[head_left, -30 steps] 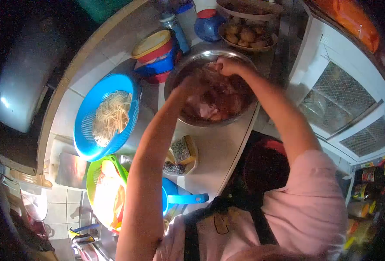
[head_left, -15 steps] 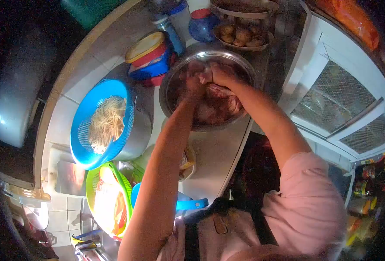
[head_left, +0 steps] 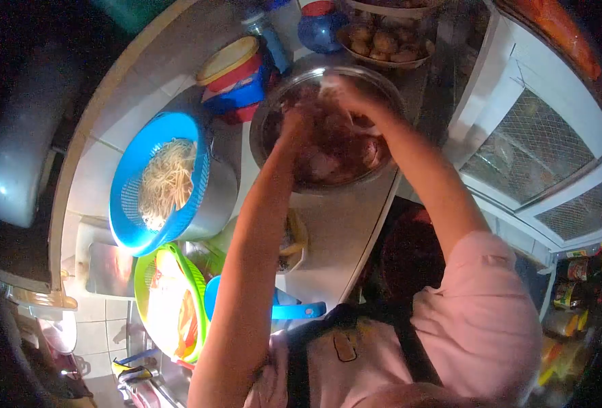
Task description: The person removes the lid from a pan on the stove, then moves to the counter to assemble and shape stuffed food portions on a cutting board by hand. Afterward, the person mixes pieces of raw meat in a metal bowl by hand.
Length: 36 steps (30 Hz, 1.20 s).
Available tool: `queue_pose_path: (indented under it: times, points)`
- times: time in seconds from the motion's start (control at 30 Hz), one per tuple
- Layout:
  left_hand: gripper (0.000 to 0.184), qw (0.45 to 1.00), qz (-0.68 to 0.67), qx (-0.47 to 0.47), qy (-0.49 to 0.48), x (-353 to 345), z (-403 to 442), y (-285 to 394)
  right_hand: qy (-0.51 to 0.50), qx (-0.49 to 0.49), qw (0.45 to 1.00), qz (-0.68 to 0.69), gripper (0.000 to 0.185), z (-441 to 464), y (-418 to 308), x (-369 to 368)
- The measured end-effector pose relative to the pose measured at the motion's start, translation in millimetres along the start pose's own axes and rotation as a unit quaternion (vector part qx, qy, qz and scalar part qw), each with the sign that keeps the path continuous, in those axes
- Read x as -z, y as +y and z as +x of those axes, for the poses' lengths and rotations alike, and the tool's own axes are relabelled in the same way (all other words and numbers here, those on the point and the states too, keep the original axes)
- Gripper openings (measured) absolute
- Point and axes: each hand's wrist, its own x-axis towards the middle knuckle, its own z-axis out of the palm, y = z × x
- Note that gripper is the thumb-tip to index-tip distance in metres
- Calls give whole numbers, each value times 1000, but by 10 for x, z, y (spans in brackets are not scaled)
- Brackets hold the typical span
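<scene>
A wide metal basin [head_left: 259,129] holds several pieces of raw red meat [head_left: 325,163] in dark reddish liquid. Both my hands are down inside it. My left hand [head_left: 301,117] is among the meat on the basin's left side, its fingers blurred and partly hidden. Near the far rim, my right hand [head_left: 347,94] touches the meat; its fingers are smeared by motion, with a pale patch at their tips. I cannot make out what either hand grips. A paler, fatty piece of meat [head_left: 371,153] lies at the basin's right side.
Left of the basin, a blue colander [head_left: 121,197] of noodles [head_left: 168,177] sits on a metal pot [head_left: 219,197]. Nearer me are a green basket [head_left: 196,289] and a blue handle [head_left: 301,311]. Stacked tubs [head_left: 229,64], a blue jar [head_left: 320,30] and potatoes [head_left: 384,42] stand behind.
My right hand has moved toward the far rim, away from my left hand, and the hands have parted. The meat in the basin has shifted. The whole view has tilted slightly.
</scene>
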Motion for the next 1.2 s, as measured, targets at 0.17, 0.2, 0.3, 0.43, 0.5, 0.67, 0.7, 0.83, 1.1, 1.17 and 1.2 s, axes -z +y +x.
queue_pose_path:
  times: [0.17, 0.2, 0.3, 0.43, 0.5, 0.67, 0.7, 0.83, 1.1, 1.17, 1.2]
  points:
    - [33, 962, 169, -198, -80, 954, -306, 692, -102, -46, 986, -125, 42, -274, -687, 248]
    - [34, 932, 181, -206, -239, 1284, -340, 1088, -228, -7, 947, -225, 40, -345, -786, 243]
    - [35, 930, 33, -207, -302, 778, -480, 1019, -281, -50, 893, -348, 33, -451, -124, -351]
    - [36, 948, 157, -199, -194, 137, -474, 720, -251, -195, 923, -217, 38, -310, 140, -538]
    - [34, 844, 208, -161, -467, 424, 123, 988, 14, -131, 926, -354, 32, -437, -75, -549]
    - [31, 868, 262, -129, -402, 332, 44, 846, 171, 28, 958, -227, 48, -690, -569, -204]
    - [30, 911, 261, -130, -291, 257, -43, 754, 175, 33, 956, -235, 48, -711, -648, -172]
    - [30, 958, 222, -111, 142, 185, -320, 609, 155, -123, 965, -170, 44, -702, -849, -211]
    - [55, 950, 16, 279, -138, 982, -428, 1125, -12, 2, 902, -432, 42, -532, -776, -67]
    - [55, 965, 109, 223, -81, 839, -358, 958, 45, -61, 961, -266, 46, -298, -427, -92]
    - [54, 968, 81, 223, -84, 818, -300, 899, 98, -130, 983, -90, 50, -213, -403, -68]
